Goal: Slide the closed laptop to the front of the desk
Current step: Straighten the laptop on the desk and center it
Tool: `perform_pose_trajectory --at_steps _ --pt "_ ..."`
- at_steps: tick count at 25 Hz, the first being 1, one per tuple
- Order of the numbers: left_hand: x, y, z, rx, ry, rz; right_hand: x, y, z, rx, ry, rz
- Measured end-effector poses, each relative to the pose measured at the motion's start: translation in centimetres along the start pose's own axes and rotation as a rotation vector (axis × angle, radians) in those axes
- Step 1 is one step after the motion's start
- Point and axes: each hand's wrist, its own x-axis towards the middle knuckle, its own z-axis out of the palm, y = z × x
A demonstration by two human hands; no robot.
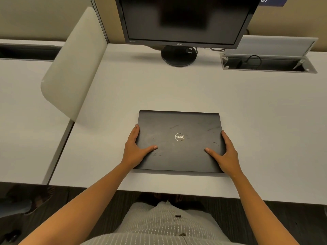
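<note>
Gripping the scuffed black closed laptop (179, 141) sides, both hands' fingers (135, 132) clamped on it.

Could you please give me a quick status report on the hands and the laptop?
Left hand and right hand gripping closed laptop's side edges, thumbs on lid. Laptop flat, near desk's front edge. Nothing in the way.
</note>
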Motion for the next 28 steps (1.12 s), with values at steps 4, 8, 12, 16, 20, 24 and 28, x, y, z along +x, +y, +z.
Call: perform_pose_trajectory --at_steps 4,8,12,16,20,24,28 --pt "0.01 0.17 -0.04 0.003 -0.003 0.010 -0.27 -0.30 0.17 -0.019 -0.001 -0.023" --pt "-0.03 0.14 -0.08 0.024 -0.011 0.023 -0.43 -0.28 0.55 -0.046 -0.012 -0.036" --pt "-0.07 0.15 -0.12 0.032 -0.021 0.024 -0.13 -0.15 0.31 -0.041 -0.017 -0.004" --pt "-0.07 0.08 -0.23 0.032 -0.021 0.030 -0.09 -0.02 0.13 -0.039 -0.011 0.010" --pt "0.09 -0.03 -0.43 0.038 -0.027 0.043 -0.49 0.04 0.37 -0.013 0.000 0.013" --pt "0.08 0.02 -0.33 0.048 -0.019 0.046 -0.51 -0.07 0.31 -0.002 -0.002 0.014" --pt "-0.07 0.06 -0.21 0.043 -0.014 0.043 -0.36 0.05 0.02 -0.007 -0.021 0.008"
